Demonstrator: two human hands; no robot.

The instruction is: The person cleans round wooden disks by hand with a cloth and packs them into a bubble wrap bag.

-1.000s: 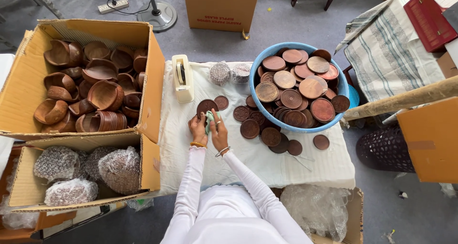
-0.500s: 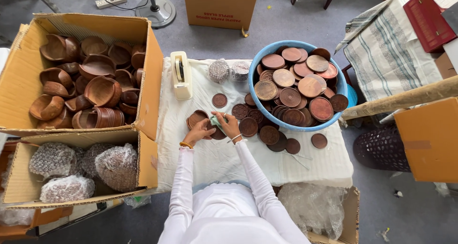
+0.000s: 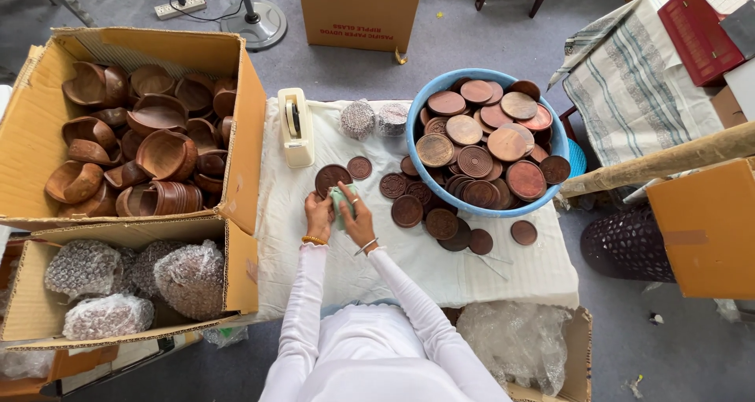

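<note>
Top-down over a white-clothed table (image 3: 487, 272). On the far left, a big cardboard box (image 3: 35, 127) packed with brown wooden bowls (image 3: 161, 154), tumbled on their sides. Near left, a 2nd box (image 3: 27, 307) holding bubble-wrapped bundles (image 3: 185, 276). On the right of the table, a blue basin (image 3: 554, 146) heaped with round wooden discs, and more loose discs (image 3: 440, 223) spill onto the cloth just beside it. At the far edge, a cream tape dispenser (image 3: 297, 127) stands upright.

Now to the middle: the left hand (image 3: 318, 215) is grasping 1 dark wooden disc (image 3: 330, 178) by its near edge, tilted up off the cloth. The right hand (image 3: 358, 217) is clenched on a pale green cloth (image 3: 341, 201), pressed just against the disc's near side.

How will that disc handle? It looks stiff, thin and light, with ridged rings on its face like its neighbours, so likely grippy enough on the face and smoother on the rim. A pinch at the edge, thumb on 1 face and fingers behind, should hold it; wood that thin could chip or crack if dropped. The cloth is soft and bunches easily.
</note>
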